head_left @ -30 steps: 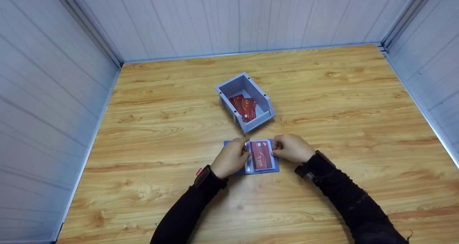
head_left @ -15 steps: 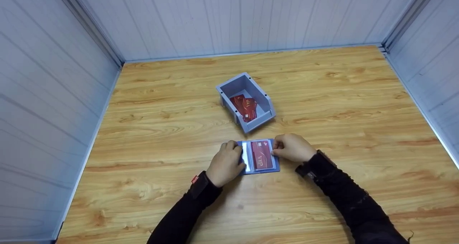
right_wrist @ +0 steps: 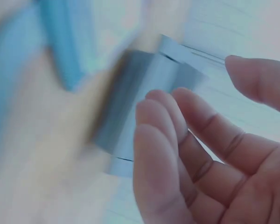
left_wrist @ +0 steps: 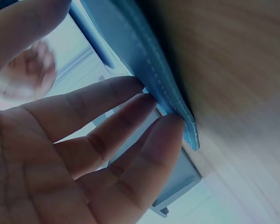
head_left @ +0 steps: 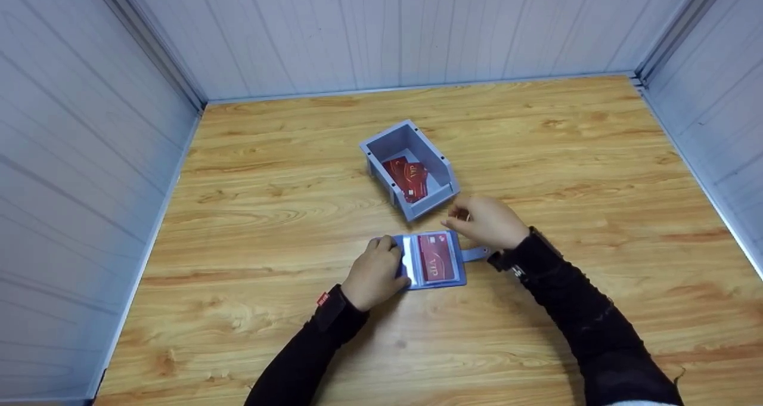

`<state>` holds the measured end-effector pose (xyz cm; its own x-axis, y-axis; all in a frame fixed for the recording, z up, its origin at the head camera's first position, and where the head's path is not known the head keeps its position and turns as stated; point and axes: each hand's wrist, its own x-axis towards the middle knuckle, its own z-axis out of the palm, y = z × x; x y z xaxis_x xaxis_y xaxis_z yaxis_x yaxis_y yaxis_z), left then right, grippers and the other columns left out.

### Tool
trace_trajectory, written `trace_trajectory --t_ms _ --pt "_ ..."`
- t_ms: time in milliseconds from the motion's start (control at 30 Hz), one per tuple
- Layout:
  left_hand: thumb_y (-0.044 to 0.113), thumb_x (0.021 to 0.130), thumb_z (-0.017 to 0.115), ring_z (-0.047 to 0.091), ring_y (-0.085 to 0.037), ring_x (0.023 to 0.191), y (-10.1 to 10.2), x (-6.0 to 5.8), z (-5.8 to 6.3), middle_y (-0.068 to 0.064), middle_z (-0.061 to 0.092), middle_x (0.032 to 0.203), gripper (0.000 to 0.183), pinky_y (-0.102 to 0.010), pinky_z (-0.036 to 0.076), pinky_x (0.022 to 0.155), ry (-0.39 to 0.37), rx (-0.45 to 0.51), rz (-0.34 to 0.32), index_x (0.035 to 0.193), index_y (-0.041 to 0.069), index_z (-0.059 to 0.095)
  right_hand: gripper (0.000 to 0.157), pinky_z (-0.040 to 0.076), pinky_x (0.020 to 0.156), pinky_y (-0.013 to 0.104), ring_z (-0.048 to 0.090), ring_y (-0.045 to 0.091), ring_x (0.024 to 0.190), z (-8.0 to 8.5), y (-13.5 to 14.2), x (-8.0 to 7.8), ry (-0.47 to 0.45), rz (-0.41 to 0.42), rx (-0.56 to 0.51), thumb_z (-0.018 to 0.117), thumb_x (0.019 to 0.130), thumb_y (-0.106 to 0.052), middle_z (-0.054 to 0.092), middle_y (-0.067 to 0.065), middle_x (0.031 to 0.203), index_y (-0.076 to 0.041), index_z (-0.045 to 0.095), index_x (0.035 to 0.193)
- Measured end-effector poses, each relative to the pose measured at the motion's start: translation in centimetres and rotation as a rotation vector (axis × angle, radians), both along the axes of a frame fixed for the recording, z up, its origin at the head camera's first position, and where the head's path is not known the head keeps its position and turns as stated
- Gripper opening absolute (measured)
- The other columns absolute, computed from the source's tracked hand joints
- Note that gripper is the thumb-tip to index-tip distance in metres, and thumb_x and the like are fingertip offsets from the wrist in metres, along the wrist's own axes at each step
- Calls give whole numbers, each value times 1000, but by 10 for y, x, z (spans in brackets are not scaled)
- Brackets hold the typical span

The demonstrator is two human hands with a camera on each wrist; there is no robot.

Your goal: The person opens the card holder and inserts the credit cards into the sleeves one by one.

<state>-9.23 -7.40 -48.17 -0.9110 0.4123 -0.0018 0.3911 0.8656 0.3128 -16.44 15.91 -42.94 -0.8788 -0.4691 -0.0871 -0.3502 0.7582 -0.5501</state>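
A blue card holder lies spread on the wooden table, its snap strap sticking out to the right. A red VIP card sits in the clear sleeve on its right side. My left hand holds the cover's left edge between thumb and fingers; in the left wrist view the fingertips press on the stitched border. My right hand is raised above the holder's upper right corner, by the bin's front lip. Its fingers are loosely bent, and in the right wrist view nothing is between thumb and fingers.
A grey plastic bin stands just behind the card holder, turned at an angle. Several red cards lie overlapping inside it. White panel walls enclose the table at the back and both sides.
My left hand has shifted from the holder's middle to its left edge. My right hand has let go of the right side and moved up toward the bin, uncovering the strap.
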Motion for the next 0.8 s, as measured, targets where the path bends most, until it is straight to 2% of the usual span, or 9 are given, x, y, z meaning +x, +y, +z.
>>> trace_trajectory --t_ms 100,233,333,433,600,700,800 --pt "30 76 80 55 -34 105 1 0 0 -15 60 113 49 -43 55 87 21 -6 -4 108 -4 68 29 52 71 35 63 18 78 18 -7 -3 29 -24 -24 61 94 -37 71 4 88 -10 71 99" --pt "30 75 81 55 -34 103 2 0 0 -14 60 110 47 -43 56 84 36 -6 -6 106 -4 68 37 55 77 40 66 23 88 34 -22 -13 18 -54 -60 59 95 -39 71 8 99 -8 67 112" --pt "30 75 81 55 -33 101 2 -1 0 -14 60 109 47 -43 56 83 36 -5 -3 106 -4 68 44 55 84 42 66 26 99 39 -35 -27 -15 -79 -68 58 95 -41 70 11 110 -7 62 123" --pt "29 75 81 55 -33 99 2 0 -1 -14 60 107 47 -43 56 81 42 -5 -1 105 -5 69 46 54 89 43 65 28 102 37 -48 -41 -8 -98 -35 58 95 -40 69 14 113 -6 60 125" --pt "29 75 81 55 -33 98 2 0 -2 -14 60 106 46 -43 57 79 54 -8 -6 103 -5 69 39 53 82 43 64 28 88 21 -66 -64 74 -121 69 60 94 -34 69 13 99 -1 64 114" --pt "29 75 81 55 -33 98 2 0 -2 -15 61 106 47 -43 57 79 54 -7 -8 104 -5 69 33 50 71 41 58 23 74 10 -75 -72 99 -142 151 61 92 -33 63 7 82 -1 66 99" --pt "29 74 81 55 -33 98 2 -1 -2 -15 61 107 46 -43 57 79 60 -9 -12 103 -5 69 29 48 64 39 54 21 67 0 -83 -78 104 -149 229 62 91 -33 56 3 73 -6 60 80"
